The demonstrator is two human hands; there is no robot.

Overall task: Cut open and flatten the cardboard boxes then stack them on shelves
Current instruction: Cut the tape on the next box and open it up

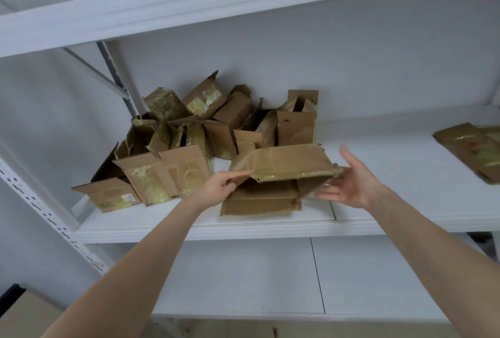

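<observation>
Seemingly the step in hand is taking the next box (261, 199) from the middle shelf (189, 228), where it sits near the front edge, just right of the pile (173, 142). The left hand (217, 188) grips its left corner, fingers curled round the wall and the forefinger lying along the raised top flap (286, 161). The right hand (349, 184) is spread, fingers straight and apart, at the flap's right end; whether it touches is hard to tell. Next, I judge, that hand must close so both can lift the box clear for cutting. Counted: two hands, one box in hand, roughly ten standing boxes jumbled in the pile (overlap hides the exact number), at least two flattened pieces (470, 150) well apart at the shelf's right end, three shelf levels
</observation>
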